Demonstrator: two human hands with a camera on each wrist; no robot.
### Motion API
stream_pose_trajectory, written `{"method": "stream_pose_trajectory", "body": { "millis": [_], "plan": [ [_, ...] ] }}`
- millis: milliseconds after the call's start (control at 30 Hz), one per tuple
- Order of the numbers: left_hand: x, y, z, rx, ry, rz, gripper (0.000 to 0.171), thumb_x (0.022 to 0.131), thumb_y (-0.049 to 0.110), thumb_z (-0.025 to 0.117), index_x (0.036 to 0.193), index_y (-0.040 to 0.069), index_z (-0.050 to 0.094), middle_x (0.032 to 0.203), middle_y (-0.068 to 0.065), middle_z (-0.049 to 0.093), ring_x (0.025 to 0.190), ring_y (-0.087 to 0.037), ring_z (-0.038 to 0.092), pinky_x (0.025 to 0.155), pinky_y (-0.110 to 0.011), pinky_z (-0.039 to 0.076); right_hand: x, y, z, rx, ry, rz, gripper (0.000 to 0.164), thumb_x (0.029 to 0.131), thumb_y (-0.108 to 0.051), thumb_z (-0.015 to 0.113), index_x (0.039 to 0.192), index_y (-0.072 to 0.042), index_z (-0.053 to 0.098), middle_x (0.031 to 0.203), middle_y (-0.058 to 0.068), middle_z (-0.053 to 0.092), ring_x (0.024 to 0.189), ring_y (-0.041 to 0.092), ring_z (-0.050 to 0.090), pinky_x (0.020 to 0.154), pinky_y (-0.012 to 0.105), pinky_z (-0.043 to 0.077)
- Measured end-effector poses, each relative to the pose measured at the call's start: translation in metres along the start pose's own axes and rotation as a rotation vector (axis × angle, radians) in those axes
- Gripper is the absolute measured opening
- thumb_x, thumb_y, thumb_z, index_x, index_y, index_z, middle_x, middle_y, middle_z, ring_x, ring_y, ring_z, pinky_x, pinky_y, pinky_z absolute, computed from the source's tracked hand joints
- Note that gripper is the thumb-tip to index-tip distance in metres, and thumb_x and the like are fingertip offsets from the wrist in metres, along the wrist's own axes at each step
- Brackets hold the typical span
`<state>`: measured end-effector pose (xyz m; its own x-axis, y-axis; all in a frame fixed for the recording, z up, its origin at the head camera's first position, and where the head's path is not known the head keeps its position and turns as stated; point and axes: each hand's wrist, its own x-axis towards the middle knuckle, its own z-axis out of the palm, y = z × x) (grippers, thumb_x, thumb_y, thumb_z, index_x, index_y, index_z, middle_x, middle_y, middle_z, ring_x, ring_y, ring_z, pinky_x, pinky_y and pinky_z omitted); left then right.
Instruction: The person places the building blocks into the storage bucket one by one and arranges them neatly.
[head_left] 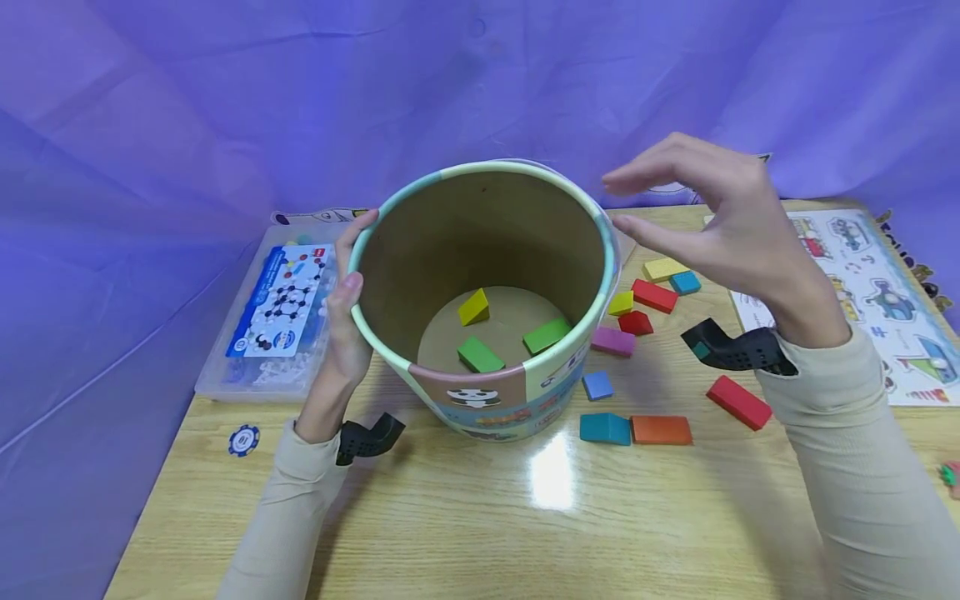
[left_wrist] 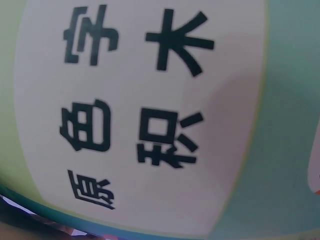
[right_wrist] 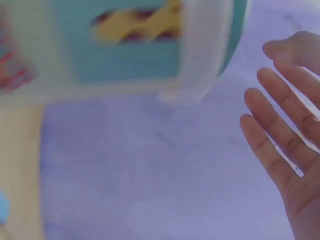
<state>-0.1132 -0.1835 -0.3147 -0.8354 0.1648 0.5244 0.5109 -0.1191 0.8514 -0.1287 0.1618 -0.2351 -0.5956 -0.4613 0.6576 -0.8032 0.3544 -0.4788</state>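
Note:
A large printed bucket stands on the table, slightly tilted in the head view. Inside, on its floor, lie two green blocks and a yellow wedge block. My left hand grips the rim on the left side, thumb and fingertips at the edge. The left wrist view is filled by the bucket's printed wall. To the right of the rim my right hand hovers with fingers spread and thumb apart, holding nothing. In the right wrist view its fingers are apart from the bucket.
Several loose blocks lie right of the bucket, among them a red block, an orange block and a teal block. A clear plastic case and a poker chip are at left. A sticker sheet lies at right.

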Motion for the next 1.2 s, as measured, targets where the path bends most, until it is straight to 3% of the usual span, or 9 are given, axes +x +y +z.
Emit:
{"method": "stream_pose_trajectory", "body": {
  "millis": [133, 267, 500, 567, 733, 1067, 1200],
  "plan": [
    [-0.001, -0.001, -0.002, -0.001, -0.002, 0.001, 0.070, 0.090, 0.055, 0.039, 0.147, 0.016, 0.029, 0.146, -0.015, 0.033, 0.134, -0.038, 0.031, 0.106, -0.053, 0.033, -0.031, 0.024, 0.008, -0.001, 0.009, 0.125, 0.043, 0.069, 0.014, 0.077, 0.109, -0.001, 0.071, 0.103, 0.007, 0.070, 0.097, 0.006, 0.064, 0.092, 0.018, 0.047],
    [-0.001, -0.003, -0.003, -0.010, -0.001, 0.000, 0.070, 0.089, 0.055, 0.040, 0.147, 0.016, 0.029, 0.146, -0.017, 0.033, 0.134, -0.039, 0.031, 0.106, -0.052, 0.033, -0.065, 0.049, 0.028, 0.009, -0.065, 0.237, 0.040, 0.073, 0.008, 0.078, 0.109, -0.007, 0.071, 0.103, 0.003, 0.069, 0.094, 0.004, 0.064, 0.086, 0.012, 0.049],
    [-0.001, -0.004, -0.003, -0.019, 0.001, 0.007, 0.071, 0.089, 0.055, 0.040, 0.147, 0.016, 0.030, 0.146, -0.017, 0.033, 0.133, -0.039, 0.032, 0.105, -0.051, 0.034, -0.106, 0.077, 0.064, -0.034, -0.322, 0.400, 0.036, 0.078, -0.002, 0.078, 0.112, -0.008, 0.068, 0.107, 0.008, 0.068, 0.094, 0.022, 0.066, 0.085, 0.040, 0.056],
    [-0.001, -0.004, -0.003, -0.021, 0.000, 0.007, 0.071, 0.089, 0.056, 0.041, 0.147, 0.016, 0.030, 0.145, -0.017, 0.033, 0.133, -0.039, 0.032, 0.105, -0.051, 0.034, -0.110, 0.079, 0.071, -0.036, -0.381, 0.436, 0.038, 0.079, -0.005, 0.078, 0.115, -0.008, 0.067, 0.108, 0.007, 0.067, 0.094, 0.022, 0.065, 0.084, 0.043, 0.056],
    [-0.001, -0.003, -0.003, -0.003, 0.000, 0.007, 0.071, 0.089, 0.057, 0.040, 0.147, 0.017, 0.030, 0.146, -0.016, 0.033, 0.134, -0.039, 0.031, 0.106, -0.051, 0.034, -0.115, 0.079, 0.081, -0.061, -0.471, 0.452, 0.046, 0.078, -0.006, 0.079, 0.121, -0.008, 0.066, 0.111, 0.007, 0.067, 0.092, 0.019, 0.057, 0.081, 0.036, 0.054],
    [0.000, -0.002, -0.003, 0.000, -0.001, 0.012, 0.070, 0.090, 0.056, 0.039, 0.147, 0.016, 0.030, 0.146, -0.016, 0.033, 0.133, -0.039, 0.032, 0.106, -0.051, 0.035, -0.115, 0.076, 0.080, -0.140, -0.531, 0.472, 0.048, 0.077, -0.010, 0.080, 0.123, -0.009, 0.066, 0.110, 0.004, 0.067, 0.090, 0.018, 0.054, 0.079, 0.033, 0.047],
    [0.000, -0.002, -0.002, -0.008, 0.001, 0.005, 0.069, 0.090, 0.055, 0.040, 0.147, 0.017, 0.030, 0.146, -0.015, 0.034, 0.133, -0.038, 0.032, 0.106, -0.051, 0.035, -0.115, 0.077, 0.074, -0.156, -0.519, 0.468, 0.047, 0.075, -0.008, 0.080, 0.120, -0.009, 0.068, 0.108, 0.004, 0.067, 0.090, 0.018, 0.054, 0.078, 0.033, 0.049]
  ]
}}
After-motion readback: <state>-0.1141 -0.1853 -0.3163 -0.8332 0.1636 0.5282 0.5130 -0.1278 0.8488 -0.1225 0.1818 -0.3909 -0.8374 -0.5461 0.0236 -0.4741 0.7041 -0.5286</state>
